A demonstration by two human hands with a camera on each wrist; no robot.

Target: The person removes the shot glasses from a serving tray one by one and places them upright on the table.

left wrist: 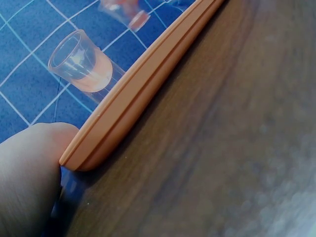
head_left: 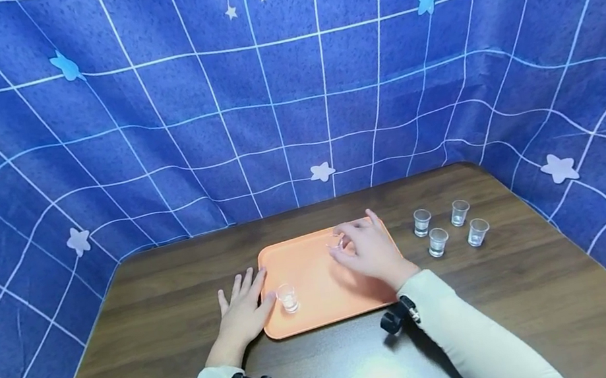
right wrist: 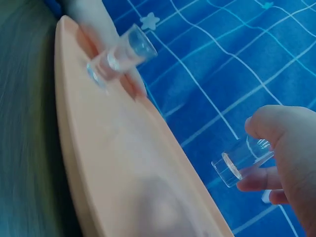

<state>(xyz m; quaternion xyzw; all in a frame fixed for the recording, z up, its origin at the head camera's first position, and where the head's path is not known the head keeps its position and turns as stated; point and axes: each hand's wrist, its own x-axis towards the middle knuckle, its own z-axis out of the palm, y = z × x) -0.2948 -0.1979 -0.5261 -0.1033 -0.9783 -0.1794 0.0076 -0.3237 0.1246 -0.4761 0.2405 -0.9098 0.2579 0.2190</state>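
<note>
My right hand (head_left: 371, 254) pinches a small clear shot glass (right wrist: 244, 158) between thumb and fingers, over the right half of an orange tray (head_left: 318, 280). In the right wrist view this glass is tilted and held off the tray. Another shot glass (head_left: 288, 298) stands upright near the tray's left end, with what looks like clear liquid low in it. Beside that end, my left hand (head_left: 242, 316) lies with fingers spread, its thumb and fingertips touching the tray's edge. The held glass is partly hidden by fingers in the head view.
Several more shot glasses (head_left: 438, 242) stand grouped on the brown wooden table (head_left: 166, 305), to the right of the tray. A blue curtain (head_left: 181, 142) with white grid lines and stars hangs behind and along both sides of the table.
</note>
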